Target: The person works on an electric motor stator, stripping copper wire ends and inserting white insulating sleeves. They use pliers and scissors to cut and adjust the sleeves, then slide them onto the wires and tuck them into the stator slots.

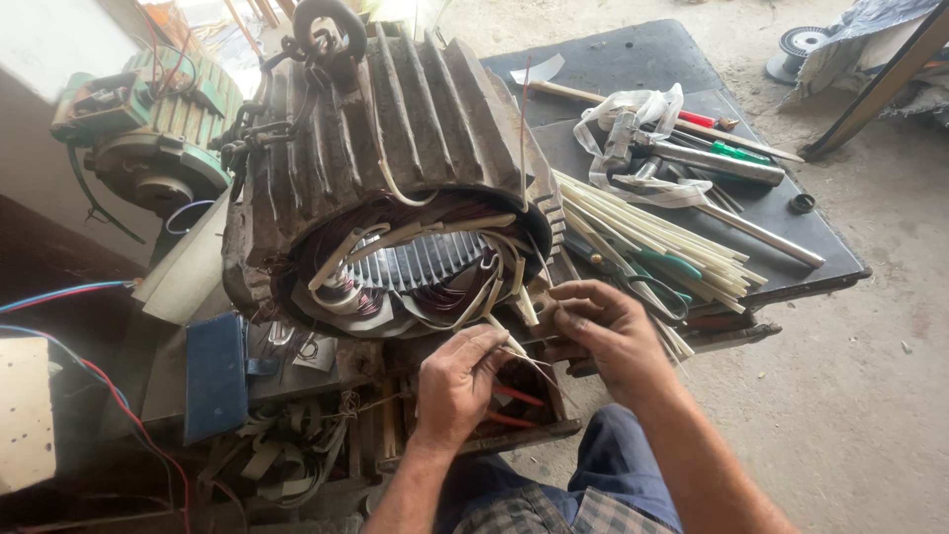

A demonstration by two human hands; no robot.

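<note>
Two hands are working at the open end of the ribbed motor housing (pixel 395 168): your left hand (pixel 457 384) is pinching a white sleeved lead (pixel 504 336), and your right hand (pixel 605 331) is curling half shut around what are probably thin copper wires. You are risking a nicked or snapped strand by tugging against the winding (pixel 435 287). The black worktop (pixel 633 59) is carrying insulating sleeves (pixel 652 232) and tools; the concrete floor (pixel 870 376) is lying dusty.
</note>
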